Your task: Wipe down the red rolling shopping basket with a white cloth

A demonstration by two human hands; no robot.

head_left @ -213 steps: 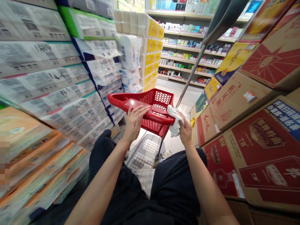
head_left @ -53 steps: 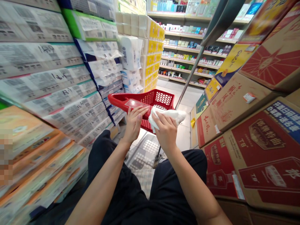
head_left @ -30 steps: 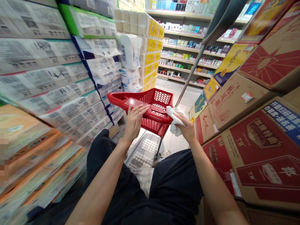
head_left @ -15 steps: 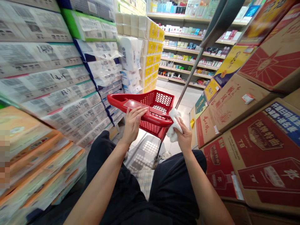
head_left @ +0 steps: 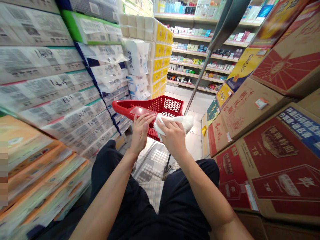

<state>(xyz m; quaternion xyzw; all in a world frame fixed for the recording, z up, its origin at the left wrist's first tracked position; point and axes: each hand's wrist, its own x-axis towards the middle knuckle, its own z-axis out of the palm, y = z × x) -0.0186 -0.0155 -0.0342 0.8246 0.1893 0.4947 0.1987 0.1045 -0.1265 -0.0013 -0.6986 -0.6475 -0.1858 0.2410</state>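
A red plastic rolling shopping basket (head_left: 172, 104) with perforated walls stands tilted in front of my knees. On the near end of its rim lies my left hand (head_left: 140, 132), fingers stretched flat beside a clear label panel. My right hand (head_left: 173, 135) presses a bunched white cloth (head_left: 187, 122) onto the same rim, just right of my left fingers. The cloth covers the rim's right part, and its loose end sticks out to the right. A grey metal pull pole (head_left: 200, 80) rises from behind the cloth to the upper right.
Stacked wrapped packs (head_left: 45, 86) and orange cartons (head_left: 32, 156) line my left side. Tissue bundles (head_left: 160, 50) stand further ahead. Red and brown cartons (head_left: 282, 150) close in on the right. Shelves of small goods (head_left: 195, 53) span the back, beyond the tiled floor (head_left: 175, 89).
My right hand has slid the cloth leftward along the rim, from its right corner to beside my left hand. My left hand stays in place on the rim.
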